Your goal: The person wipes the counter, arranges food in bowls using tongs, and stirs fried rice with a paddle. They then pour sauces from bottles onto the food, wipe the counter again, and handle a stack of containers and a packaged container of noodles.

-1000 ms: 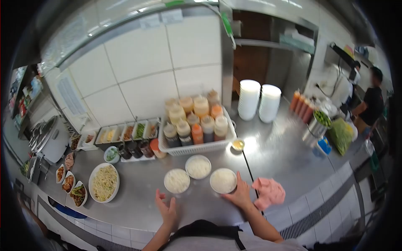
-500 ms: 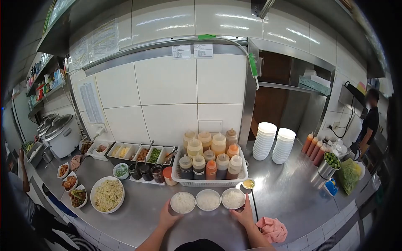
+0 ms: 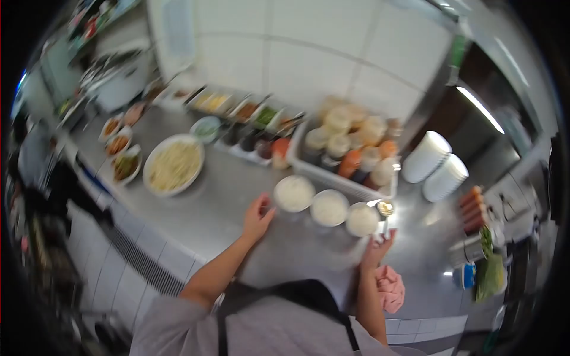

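Three white bowls of rice stand in a row on the steel counter: a left bowl (image 3: 294, 193), a middle bowl (image 3: 329, 208) and a right bowl (image 3: 362, 219). My left hand (image 3: 258, 218) is just left of the left bowl, apart from it, empty with its fingers spread. Below the right bowl is my right hand (image 3: 377, 246), its fingers apart and nothing held; whether a fingertip touches the bowl is blurred. A small cup of yellow food (image 3: 385, 208) sits beside the right bowl.
Behind the bowls stands a basket (image 3: 338, 183) of sauce bottles. A large bowl of shredded food (image 3: 174, 165) is at left, stacked white containers (image 3: 426, 155) at right. A pink cloth (image 3: 390, 289) lies near my right forearm. A person (image 3: 44, 160) stands far left.
The view has tilted and turned. My left hand has come away from the left bowl, and my right hand has dropped from the side of the right bowl to below it.
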Available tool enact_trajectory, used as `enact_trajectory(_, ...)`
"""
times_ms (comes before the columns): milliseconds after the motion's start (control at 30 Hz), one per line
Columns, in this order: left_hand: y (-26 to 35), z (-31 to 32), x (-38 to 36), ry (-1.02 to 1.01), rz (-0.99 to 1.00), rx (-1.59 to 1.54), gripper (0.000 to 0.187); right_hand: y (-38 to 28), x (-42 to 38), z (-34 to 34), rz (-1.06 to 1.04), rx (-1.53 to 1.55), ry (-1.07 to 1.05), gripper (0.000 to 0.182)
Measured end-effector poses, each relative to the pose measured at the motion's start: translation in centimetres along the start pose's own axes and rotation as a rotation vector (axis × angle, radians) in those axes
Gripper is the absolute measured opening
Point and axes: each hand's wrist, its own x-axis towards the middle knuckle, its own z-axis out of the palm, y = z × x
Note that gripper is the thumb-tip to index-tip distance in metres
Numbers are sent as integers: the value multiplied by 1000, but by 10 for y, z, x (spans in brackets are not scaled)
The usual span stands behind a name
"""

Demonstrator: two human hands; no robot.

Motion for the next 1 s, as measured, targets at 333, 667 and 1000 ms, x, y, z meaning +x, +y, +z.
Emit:
enact_trajectory(333, 10, -149, -39, 559, -237, -126, 17, -50, -80, 24, -489, -262, -293, 41)
enact_trajectory(667, -100, -459, 57, 928, -505, -641, 40, -120, -128, 146, -594, -99, -523, 33)
enact_trajectory(1000, -128, -510, 90, 674, -543, -526, 49, -148, -161, 178, -549, -144, -388, 29)
